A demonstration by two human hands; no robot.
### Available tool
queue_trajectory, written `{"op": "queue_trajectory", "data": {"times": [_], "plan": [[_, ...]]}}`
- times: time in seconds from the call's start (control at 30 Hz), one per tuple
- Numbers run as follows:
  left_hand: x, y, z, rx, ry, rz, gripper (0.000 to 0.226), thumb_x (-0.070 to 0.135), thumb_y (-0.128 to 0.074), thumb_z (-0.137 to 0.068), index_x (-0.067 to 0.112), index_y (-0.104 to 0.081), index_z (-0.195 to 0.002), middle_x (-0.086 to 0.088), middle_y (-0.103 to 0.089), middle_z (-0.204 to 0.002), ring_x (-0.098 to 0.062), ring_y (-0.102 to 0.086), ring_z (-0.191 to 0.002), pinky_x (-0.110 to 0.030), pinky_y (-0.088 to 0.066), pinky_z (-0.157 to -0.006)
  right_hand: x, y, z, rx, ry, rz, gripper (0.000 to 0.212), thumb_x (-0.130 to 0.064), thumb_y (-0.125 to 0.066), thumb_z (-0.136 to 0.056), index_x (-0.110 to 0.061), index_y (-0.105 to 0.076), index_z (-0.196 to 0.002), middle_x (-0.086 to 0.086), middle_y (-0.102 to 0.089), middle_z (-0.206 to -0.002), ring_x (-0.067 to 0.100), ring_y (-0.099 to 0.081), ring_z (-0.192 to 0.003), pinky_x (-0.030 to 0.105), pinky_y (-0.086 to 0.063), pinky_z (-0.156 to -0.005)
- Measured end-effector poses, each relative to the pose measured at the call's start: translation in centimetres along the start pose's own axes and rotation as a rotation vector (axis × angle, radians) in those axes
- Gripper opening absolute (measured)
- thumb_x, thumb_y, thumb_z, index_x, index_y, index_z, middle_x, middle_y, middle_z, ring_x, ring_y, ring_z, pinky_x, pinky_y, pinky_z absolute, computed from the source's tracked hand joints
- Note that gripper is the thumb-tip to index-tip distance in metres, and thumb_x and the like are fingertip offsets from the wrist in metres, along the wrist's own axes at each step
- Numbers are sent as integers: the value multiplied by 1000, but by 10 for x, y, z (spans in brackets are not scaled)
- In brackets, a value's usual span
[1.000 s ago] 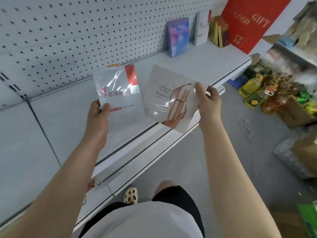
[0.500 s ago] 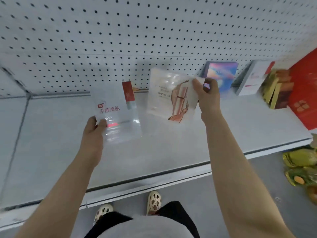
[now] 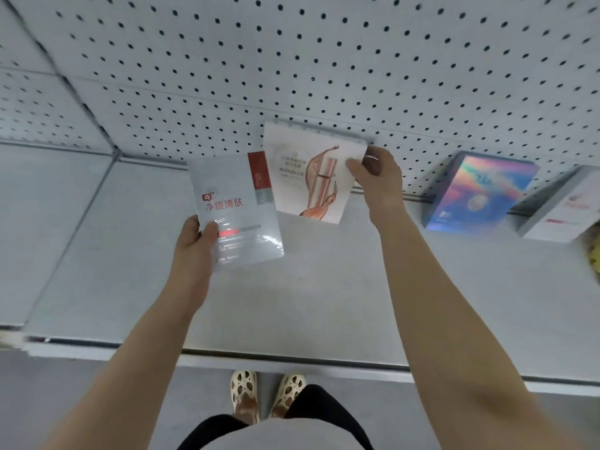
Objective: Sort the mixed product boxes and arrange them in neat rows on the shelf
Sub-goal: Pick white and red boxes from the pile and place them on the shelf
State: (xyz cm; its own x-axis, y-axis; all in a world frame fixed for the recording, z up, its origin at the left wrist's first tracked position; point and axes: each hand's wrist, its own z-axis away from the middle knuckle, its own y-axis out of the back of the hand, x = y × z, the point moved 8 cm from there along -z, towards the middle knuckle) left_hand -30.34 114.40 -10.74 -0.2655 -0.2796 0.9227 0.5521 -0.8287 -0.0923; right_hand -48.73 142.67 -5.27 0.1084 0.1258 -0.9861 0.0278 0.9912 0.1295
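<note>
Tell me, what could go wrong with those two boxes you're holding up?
The right hand pinches the cream box with the pink ribbon drawing by only one corner, so it might slip or tip when set against the white pegboard wall. The glossy white box with the red stripe in the left hand overlaps it, so they could bump together.

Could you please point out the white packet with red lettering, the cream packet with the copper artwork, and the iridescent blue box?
White packet (image 3: pixel 232 206): head view, on its red lettering.
Cream packet (image 3: pixel 316 177): head view, on the copper artwork.
Iridescent blue box (image 3: pixel 477 193): head view, middle of its front face.
</note>
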Motion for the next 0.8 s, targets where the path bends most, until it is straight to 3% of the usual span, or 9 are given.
{"op": "queue_trajectory", "data": {"times": [0.1,0.23,0.37,0.5,0.57,0.7,0.8], "plan": [[2,6,-5,6,-3,7,14,14,-46,-100,18,-57,-109,0,-71,-101,-20,-68,-89,-40,-54,-79,3,-13,-5,-31,-8,2,21,-14,-65,-93,-15,-61,-114,11,-70,-110,14,-66,-88,25,-55,-74],[4,12,-6,-1,-6,4,14,15,-47,-100,19,-57,-108,1,-71,-99,-19,-69,-87,-39,-54,-75,1,-23,-7,7,17,28,21,-22,-68,-87,-26,-64,-108,7,-72,-107,22,-68,-95,38,-59,-80],[5,16,-6,-7,-9,12,13,14,-46,-101,17,-56,-109,3,-70,-95,-11,-68,-79,-32,-51,-68,0,-25,-4,84,42,-1,21,-18,-68,-88,-22,-60,-107,6,-72,-104,17,-69,-89,36,-58,-79],[5,16,-4,-30,-40,-17,11,12,-42,-102,11,-51,-108,9,-60,-79,4,-59,-55,-13,-44,-48,1,-26,-2,135,66,49,18,-20,-67,-90,-24,-58,-105,0,-71,-93,9,-67,-79,30,-58,-77],[3,18,-4,-43,-36,-37,13,14,-42,-102,12,-52,-111,11,-61,-81,4,-61,-60,-15,-46,-50,2,-27,-2,149,63,81,19,-23,-66,-90,-23,-59,-108,-3,-70,-93,9,-67,-79,28,-57,-75],[1,19,-2,-77,-11,-69,19,17,-43,-102,14,-54,-117,4,-67,-99,-11,-66,-84,-28,-51,-66,-7,-22,7,215,96,213,32,-23,-64,-91,-19,-55,-121,-7,-63,-105,6,-61,-85,6,-43,-65],[-4,10,1,-126,-1,-83,21,18,-44,-102,16,-54,-120,-4,-67,-115,-21,-65,-99,-36,-52,-76,-22,-9,32,289,202,249,30,-13,-59,-91,-17,-53,-120,-2,-58,-106,-3,-54,-78,6,-41,-66]]}}
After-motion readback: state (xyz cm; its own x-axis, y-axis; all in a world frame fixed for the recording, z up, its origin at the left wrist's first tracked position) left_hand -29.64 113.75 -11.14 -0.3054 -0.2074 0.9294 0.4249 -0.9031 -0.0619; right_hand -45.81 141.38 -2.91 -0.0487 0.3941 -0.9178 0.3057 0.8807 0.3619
